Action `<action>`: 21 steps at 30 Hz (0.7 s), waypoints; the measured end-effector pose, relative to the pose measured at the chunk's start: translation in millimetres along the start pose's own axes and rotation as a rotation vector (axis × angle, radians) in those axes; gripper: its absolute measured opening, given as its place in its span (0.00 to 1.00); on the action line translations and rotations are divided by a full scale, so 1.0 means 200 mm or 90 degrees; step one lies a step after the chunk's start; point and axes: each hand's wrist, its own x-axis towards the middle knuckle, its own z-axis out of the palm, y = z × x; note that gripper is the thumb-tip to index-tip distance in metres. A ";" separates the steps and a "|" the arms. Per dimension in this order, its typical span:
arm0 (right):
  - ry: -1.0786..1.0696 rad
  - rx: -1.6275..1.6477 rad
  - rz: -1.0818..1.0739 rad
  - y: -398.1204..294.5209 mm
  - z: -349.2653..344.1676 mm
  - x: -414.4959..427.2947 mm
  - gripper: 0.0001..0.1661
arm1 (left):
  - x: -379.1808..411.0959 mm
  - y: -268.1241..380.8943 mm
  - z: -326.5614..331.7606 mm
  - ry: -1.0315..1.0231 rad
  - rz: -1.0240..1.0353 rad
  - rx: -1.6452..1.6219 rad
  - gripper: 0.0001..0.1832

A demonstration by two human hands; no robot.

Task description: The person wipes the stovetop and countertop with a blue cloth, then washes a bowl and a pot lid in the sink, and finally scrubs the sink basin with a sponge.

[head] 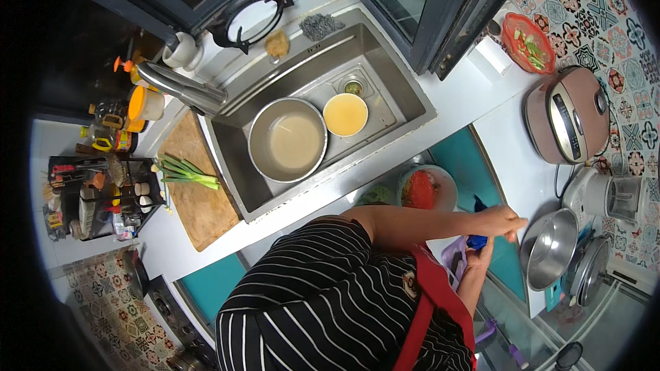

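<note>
My left hand is stretched out at the right, fingers bent; whether something thin is pinched in them does not show. Just below it, my right hand is closed around a dark blue piece of plastic or cloth, partly hidden by my left forearm. A lilac plastic item lies against my right hand. Above the left forearm, a white bin holds something red. A shiny metal bowl sits right of both hands.
The steel sink holds a pot of cloudy liquid and a bowl of yellowish liquid. Green onions lie on a wooden cutting board. At the right stand a pink rice cooker and a red basket.
</note>
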 end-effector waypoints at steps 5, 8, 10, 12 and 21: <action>0.039 -0.144 -0.162 -0.24 0.36 -0.39 0.35 | -0.09 -0.11 0.02 0.401 0.125 0.345 0.25; -0.151 -0.238 -0.250 -0.28 0.35 -0.46 0.25 | -0.17 -0.14 0.05 0.309 0.099 0.103 0.32; -0.228 -0.265 -0.305 -0.27 0.34 -0.51 0.24 | -0.19 -0.17 0.08 0.304 0.164 0.058 0.30; -0.240 -0.218 -0.270 -0.24 0.27 -0.48 0.25 | -0.24 -0.15 0.12 0.374 0.149 0.174 0.28; -0.391 0.029 0.114 -0.04 0.01 -0.37 0.27 | -0.60 -0.03 0.42 0.605 0.243 0.310 0.15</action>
